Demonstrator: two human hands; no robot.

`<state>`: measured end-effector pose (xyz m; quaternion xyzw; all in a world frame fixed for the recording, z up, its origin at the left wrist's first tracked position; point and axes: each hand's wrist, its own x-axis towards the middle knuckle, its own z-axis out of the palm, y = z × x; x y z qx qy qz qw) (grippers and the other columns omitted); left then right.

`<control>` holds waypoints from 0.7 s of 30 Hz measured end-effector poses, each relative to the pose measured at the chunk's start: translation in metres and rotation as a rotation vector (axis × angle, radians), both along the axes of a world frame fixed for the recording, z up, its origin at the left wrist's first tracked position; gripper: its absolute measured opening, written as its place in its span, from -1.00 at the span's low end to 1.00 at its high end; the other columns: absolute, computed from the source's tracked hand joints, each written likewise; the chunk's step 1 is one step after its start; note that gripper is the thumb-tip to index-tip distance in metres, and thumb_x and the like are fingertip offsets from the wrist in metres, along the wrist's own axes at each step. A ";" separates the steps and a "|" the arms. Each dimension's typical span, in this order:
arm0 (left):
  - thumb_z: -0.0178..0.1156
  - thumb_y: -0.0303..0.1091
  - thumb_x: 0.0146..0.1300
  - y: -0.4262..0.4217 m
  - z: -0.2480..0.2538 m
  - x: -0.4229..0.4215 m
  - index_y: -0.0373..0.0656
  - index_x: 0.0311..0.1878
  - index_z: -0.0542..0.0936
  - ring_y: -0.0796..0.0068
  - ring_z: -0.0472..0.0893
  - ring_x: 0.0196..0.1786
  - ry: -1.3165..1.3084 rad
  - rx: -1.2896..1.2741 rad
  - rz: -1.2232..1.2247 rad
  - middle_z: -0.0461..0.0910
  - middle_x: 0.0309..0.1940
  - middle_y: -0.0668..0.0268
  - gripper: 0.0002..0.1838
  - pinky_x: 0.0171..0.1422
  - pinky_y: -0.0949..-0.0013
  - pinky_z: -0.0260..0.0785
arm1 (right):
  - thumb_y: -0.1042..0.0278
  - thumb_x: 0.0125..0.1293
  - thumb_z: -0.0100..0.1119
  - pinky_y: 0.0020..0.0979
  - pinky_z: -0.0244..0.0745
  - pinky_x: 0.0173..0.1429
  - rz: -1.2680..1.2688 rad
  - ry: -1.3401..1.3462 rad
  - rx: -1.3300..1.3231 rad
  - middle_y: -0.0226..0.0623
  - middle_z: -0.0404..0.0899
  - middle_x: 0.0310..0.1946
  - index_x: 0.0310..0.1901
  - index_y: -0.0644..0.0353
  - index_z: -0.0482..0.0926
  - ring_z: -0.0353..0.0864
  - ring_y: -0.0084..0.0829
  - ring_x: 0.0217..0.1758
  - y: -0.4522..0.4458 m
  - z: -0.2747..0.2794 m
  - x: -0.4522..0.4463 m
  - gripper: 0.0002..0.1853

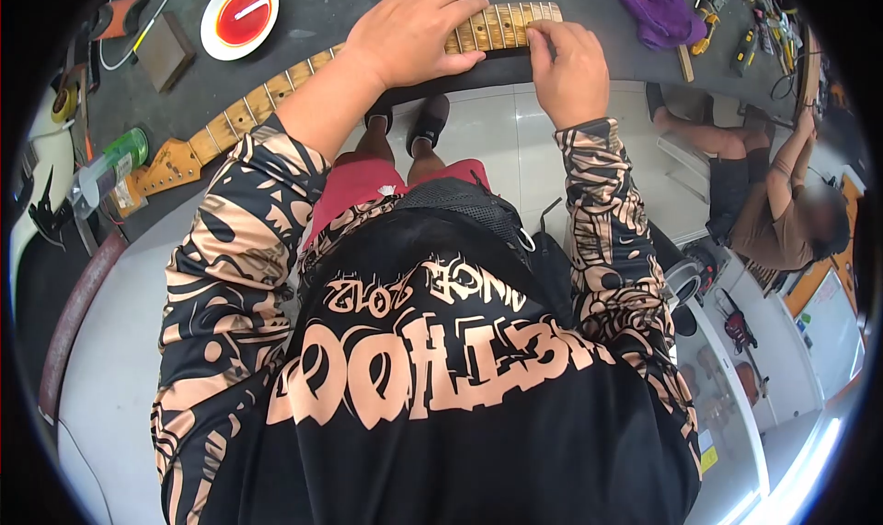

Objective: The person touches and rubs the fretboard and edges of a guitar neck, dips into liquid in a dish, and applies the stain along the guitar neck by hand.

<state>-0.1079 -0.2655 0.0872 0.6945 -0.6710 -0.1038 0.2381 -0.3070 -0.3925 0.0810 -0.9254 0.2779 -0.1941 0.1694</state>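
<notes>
A guitar neck [241, 118] with a light, striped fretboard and metal frets lies along the bench edge. Its headstock [168, 168] points to the lower left. My left hand [405, 35] grips the neck from above, fingers across the fretboard and thumb along its near edge. At the neck's right end, my right hand [570, 69] is closed, with thumb and index finger pinched together at the near corner of the fretboard. Whatever is between those fingertips is too small or hidden to make out.
On the dark bench [322, 10] sit a white dish [210, 30] of red-orange liquid holding a white stick, a brown block [166, 54], a green bottle [127, 152], a purple cloth [651, 10] and several hand tools [747, 51]. Another person [777, 203] sits at right.
</notes>
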 end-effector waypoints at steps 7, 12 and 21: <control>0.45 -0.02 0.09 -0.001 0.004 0.000 -0.22 0.20 0.63 0.09 0.62 0.05 0.005 -0.003 -0.031 0.61 -0.01 0.14 -0.34 0.17 0.14 0.50 | 0.33 0.32 0.36 -0.16 0.58 -0.01 0.007 -0.007 -0.012 -0.22 0.71 -0.28 -0.20 0.14 0.76 0.66 -0.10 -0.19 0.005 0.000 -0.008 -0.89; 0.45 -0.02 0.09 0.000 0.004 -0.002 -0.22 0.19 0.64 0.09 0.62 0.04 0.002 -0.026 -0.021 0.61 -0.02 0.14 -0.35 0.16 0.13 0.50 | 0.32 0.32 0.34 -0.14 0.59 -0.02 0.025 -0.030 -0.045 -0.21 0.70 -0.31 -0.22 0.14 0.76 0.67 -0.09 -0.20 -0.008 -0.005 0.017 -0.88; 0.46 -0.03 0.08 -0.001 0.002 -0.001 -0.22 0.18 0.64 0.10 0.63 0.03 0.028 -0.046 -0.015 0.61 -0.03 0.14 -0.36 0.15 0.13 0.50 | 0.34 0.29 0.37 -0.14 0.58 -0.06 -0.055 -0.021 -0.003 -0.24 0.68 -0.32 -0.22 0.12 0.74 0.64 -0.10 -0.21 0.010 -0.004 -0.003 -0.90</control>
